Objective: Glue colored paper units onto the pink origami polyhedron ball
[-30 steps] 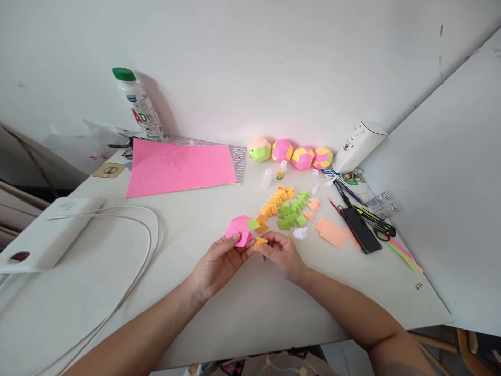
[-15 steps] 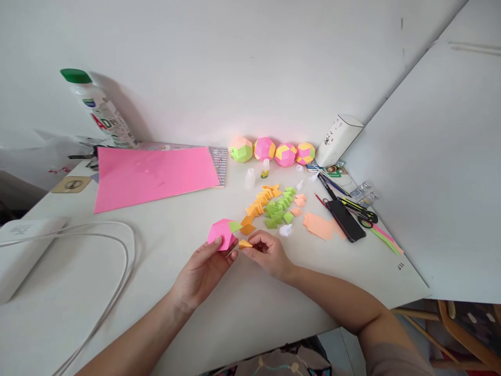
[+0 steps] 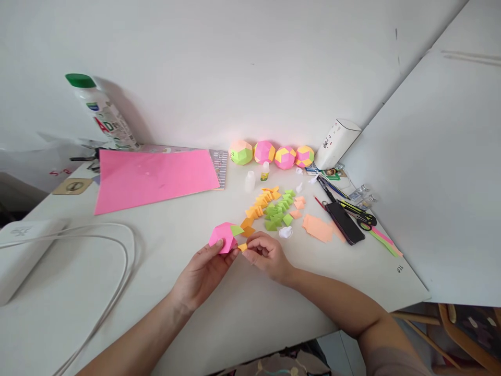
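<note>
White walls [image 3: 176,68] stand behind a white desk [image 3: 250,308], and lots of bright paper is on it. Over the middle part of the desk, between its back edge and its front edge, the left hand [image 3: 203,269] is partly curled. It has hold of a pink paper shape [image 3: 223,236], with the thumb on top and the other fingers under it. One green piece [image 3: 236,230] sticks out from the top right of the shape. Just beside it, the right hand [image 3: 272,258] is bent nearly closed. Its fingertips pinch a small orange piece [image 3: 243,247]. The other end of that piece is close to the left fingers, but I cannot tell if they touch.

Toward the back edge from the hands lie a line of orange folded papers [image 3: 255,210] and a bunch of green folded papers [image 3: 278,211], side by side. Flat peach papers [image 3: 317,228] lie nearer the right edge, next to a black phone [image 3: 345,223]. Four paper balls [image 3: 285,157] sit in a row by the back edge. A big pink sheet [image 3: 156,175] lies near the back left corner, in front of a tall bottle [image 3: 104,117] with a green lid. White cords [image 3: 129,250] loop near the left edge.
</note>
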Tool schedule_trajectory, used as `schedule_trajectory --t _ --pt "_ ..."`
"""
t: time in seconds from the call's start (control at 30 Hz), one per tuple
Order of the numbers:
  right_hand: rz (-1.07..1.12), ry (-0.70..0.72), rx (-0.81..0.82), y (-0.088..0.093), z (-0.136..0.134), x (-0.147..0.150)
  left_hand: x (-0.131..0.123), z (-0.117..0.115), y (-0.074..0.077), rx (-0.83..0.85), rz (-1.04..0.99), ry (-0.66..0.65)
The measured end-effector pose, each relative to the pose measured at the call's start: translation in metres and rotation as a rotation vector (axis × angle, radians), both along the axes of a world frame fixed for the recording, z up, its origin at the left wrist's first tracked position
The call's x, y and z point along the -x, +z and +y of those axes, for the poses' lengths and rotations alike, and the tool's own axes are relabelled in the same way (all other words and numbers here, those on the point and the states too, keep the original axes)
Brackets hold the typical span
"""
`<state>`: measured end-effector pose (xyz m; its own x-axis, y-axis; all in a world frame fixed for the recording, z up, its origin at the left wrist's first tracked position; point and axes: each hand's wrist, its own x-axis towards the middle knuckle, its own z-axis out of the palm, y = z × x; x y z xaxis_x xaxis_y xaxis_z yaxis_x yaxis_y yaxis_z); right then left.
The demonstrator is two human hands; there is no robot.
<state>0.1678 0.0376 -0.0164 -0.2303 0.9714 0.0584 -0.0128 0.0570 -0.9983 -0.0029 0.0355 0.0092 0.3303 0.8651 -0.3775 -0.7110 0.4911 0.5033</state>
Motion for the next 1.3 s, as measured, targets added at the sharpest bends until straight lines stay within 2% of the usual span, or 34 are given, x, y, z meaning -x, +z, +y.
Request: schedule_trajectory --t 0.17,0.27,0.4,0.77,0.97,1.3 --pt "0.089 0.005 0.182 0.0004 0.0027 -0.0017 -0.0001 0.0000 0.0011 -0.015 0.018 -0.044" --pt "0.210 0.058 0.299 0.0021 0.0054 -0.0024 0.0001 -0.0003 0.0005 -0.029 0.029 -0.067" --pt "0.292 0.122 0.372 0.0047 0.0066 -0.0022 -0.0001 -0.0015 -0.0014 -0.028 0.029 -0.082" --pt "0.297 0.145 0.353 0.0007 0.0048 -0.0024 -0.0019 -0.0029 0.0014 -0.007 0.038 -0.095" --pt "0.276 0.141 0.336 0.0043 0.0035 -0.0014 -0.0021 -0.0029 -0.0035 -0.006 0.039 -0.062" --pt "0.269 0.111 0.316 0.0096 0.0011 0.0016 -0.0037 -0.0032 -0.0010 -0.011 0.109 -0.052"
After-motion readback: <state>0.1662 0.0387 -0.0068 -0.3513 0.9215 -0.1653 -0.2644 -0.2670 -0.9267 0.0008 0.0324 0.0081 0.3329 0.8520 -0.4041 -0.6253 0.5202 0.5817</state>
